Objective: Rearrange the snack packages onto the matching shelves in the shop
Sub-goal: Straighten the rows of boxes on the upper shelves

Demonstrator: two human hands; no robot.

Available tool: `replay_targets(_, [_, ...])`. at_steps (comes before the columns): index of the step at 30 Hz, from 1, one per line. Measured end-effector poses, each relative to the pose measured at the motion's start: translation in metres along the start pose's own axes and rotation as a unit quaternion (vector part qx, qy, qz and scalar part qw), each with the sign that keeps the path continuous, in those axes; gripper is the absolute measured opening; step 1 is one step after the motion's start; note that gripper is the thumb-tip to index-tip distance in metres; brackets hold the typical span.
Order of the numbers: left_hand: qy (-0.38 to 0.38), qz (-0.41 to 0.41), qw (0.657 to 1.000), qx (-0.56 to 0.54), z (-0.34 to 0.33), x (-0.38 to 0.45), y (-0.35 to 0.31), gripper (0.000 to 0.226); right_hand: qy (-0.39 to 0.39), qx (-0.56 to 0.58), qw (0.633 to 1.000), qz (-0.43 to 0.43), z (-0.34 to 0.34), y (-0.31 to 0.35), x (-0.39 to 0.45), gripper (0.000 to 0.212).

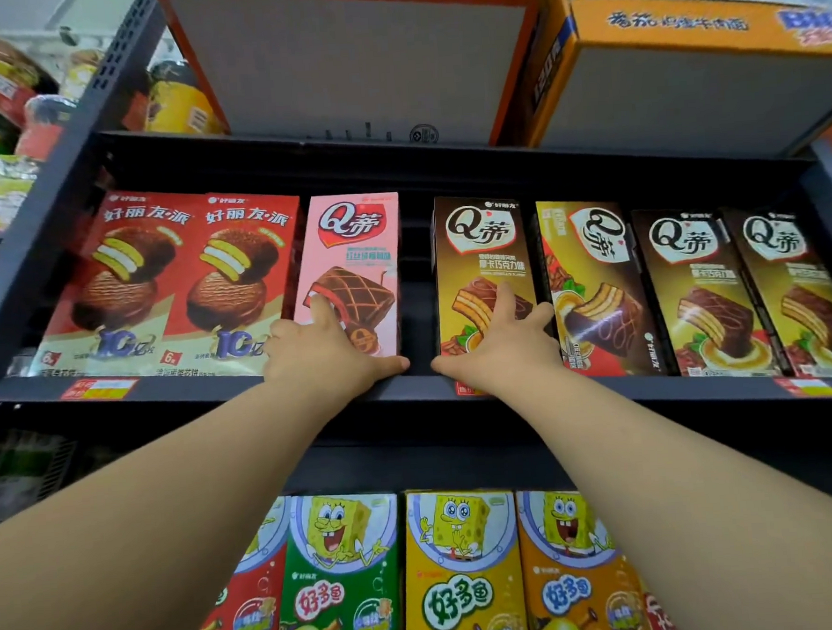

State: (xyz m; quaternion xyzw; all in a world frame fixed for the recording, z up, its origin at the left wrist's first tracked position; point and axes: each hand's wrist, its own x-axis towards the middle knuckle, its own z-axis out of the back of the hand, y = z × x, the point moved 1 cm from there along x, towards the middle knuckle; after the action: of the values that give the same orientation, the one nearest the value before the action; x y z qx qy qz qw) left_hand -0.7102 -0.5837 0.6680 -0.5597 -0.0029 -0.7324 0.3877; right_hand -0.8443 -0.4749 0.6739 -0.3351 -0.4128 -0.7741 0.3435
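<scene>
We are reaching both arms up to the dark middle shelf, and we are taking the pink box as our landmark. Our left hand is lying flat against the lower front of the pink box, fingers straight and pressing on the printed cake, thumb stretched out to the right along the shelf edge; nothing is being gripped. Our right hand is doing the same on the brown box, which is standing upright to the right of the pink box with a dark gap between the two. Its fingers are spread and straight on the box front, and its thumb is pointing left toward the other thumb; the two thumbs are near each other but apart.

Just left of the pink box two red pie boxes are standing side by side, the nearer one touching it or very nearly so. Beyond the brown box, further right of the pink box, a tilted box is leaning with its logo turned sideways, and two more brown boxes are following it.

Above the pink box large orange cartons are sitting on the top shelf. Below the pink box, on the lower shelf, cartoon snack boxes in red, green, yellow and orange are standing in a row.
</scene>
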Motion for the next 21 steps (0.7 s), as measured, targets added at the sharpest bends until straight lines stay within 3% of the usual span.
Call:
replay_targets(9, [0.003,0.045,0.999,-0.020,0.0029,-0.0079,-0.0087,0.119,-0.003,0.004,1.000,-0.005,0.0000,0.0010,0.0002,0.120])
replay_targets(21, [-0.008,0.034,0.999,-0.029,-0.0003,-0.0085,-0.0055,0.117,-0.015,0.010,1.000,0.002,-0.0014,0.0003,-0.0026,0.118])
